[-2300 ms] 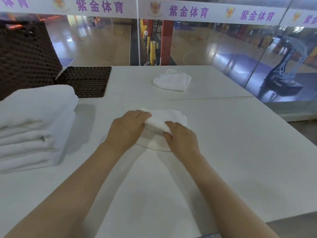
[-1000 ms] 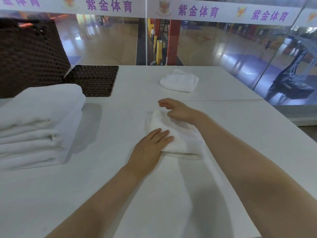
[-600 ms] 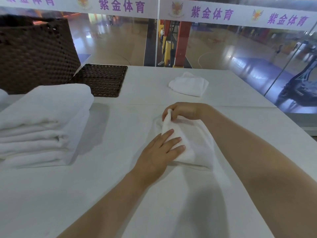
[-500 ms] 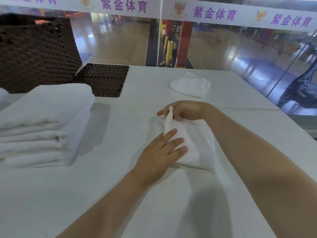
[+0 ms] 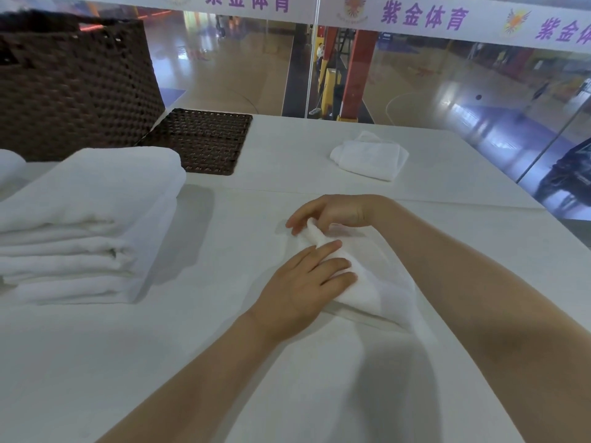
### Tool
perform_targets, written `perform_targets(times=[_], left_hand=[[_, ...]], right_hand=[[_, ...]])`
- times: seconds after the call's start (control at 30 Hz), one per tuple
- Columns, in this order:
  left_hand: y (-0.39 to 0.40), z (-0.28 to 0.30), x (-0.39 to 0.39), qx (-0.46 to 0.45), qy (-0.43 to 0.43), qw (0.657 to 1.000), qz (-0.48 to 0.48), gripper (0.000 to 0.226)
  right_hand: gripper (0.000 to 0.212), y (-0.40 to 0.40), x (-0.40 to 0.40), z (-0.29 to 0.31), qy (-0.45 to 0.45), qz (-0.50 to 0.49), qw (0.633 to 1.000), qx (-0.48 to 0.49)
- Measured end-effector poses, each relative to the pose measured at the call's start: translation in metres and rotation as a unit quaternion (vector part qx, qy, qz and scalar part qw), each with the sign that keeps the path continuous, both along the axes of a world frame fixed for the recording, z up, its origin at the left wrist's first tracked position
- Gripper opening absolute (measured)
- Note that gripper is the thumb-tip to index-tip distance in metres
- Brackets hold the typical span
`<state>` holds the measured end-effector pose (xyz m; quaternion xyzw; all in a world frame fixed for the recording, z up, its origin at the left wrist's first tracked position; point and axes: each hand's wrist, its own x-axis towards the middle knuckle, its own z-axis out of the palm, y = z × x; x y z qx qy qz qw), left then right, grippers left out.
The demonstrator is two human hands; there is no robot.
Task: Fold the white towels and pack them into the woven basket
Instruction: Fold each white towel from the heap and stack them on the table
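A small white towel lies partly folded in the middle of the white table. My left hand rests flat on its near left part, fingers spread. My right hand pinches the towel's far corner and holds it a little above the table. The dark brown woven basket stands at the far left. Its flat woven lid lies beside it on the table.
A tall stack of large folded white towels sits at the left, in front of the basket. Another small white towel lies loosely folded at the far side. A glass wall runs behind the table, whose right edge is near.
My left hand moved from gripping the towel to pressing flat on it. My right hand reached across to the far corner, pinched it and lifted it. The view drifted left.
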<state>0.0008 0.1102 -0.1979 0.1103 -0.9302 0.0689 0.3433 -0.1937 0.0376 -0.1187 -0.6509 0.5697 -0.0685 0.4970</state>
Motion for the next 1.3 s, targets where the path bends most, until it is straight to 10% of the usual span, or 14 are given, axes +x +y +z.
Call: perform_targets(times=[0.5,0.57,0.67,0.87,1.3], left_hand=[[0.001,-0.012,0.021,0.124,0.004,0.992,0.018,0.042],[0.004,-0.010,0.025,0.279,0.033,0.956,0.084,0.065],[0.009,0.003,0.029,0.554,0.086,0.816,0.141,0.077],[0.020,0.032,0.024,0.660,0.137,0.728,0.127,0.035],[0.059,0.117,-0.088,0.483,0.030,0.875,0.012,0.054]], right_hand=[[0.023,-0.010,0.003,0.000,0.260,0.088,0.956,-0.103],[0.018,-0.005,0.000,0.001,0.230,0.054,0.963,-0.129],[0.017,0.004,-0.007,0.003,0.180,-0.012,0.970,-0.165],[0.011,0.026,-0.018,0.007,0.135,-0.090,0.957,-0.239],[0.029,0.121,-0.101,0.056,-0.016,-0.372,0.857,-0.355]])
